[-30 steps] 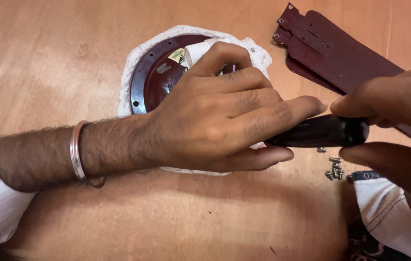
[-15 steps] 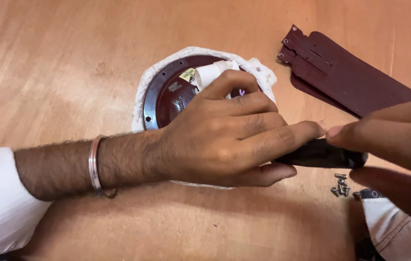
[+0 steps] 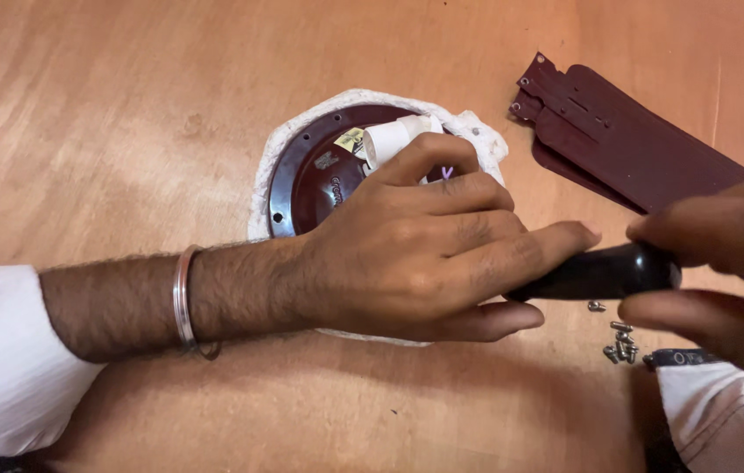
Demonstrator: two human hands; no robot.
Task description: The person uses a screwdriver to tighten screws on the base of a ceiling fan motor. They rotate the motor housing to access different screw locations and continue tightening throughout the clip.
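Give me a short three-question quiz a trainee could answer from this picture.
1. True or false: the left hand rests over the round maroon motor housing.
2. What dark thing do both hands grip? A) glossy black cylindrical handle B) cloth C) wire
3. What lies on the brown wooden table below the right hand?

Key: 1 true. 2 A. 3 a cluster of small silver metal screws.
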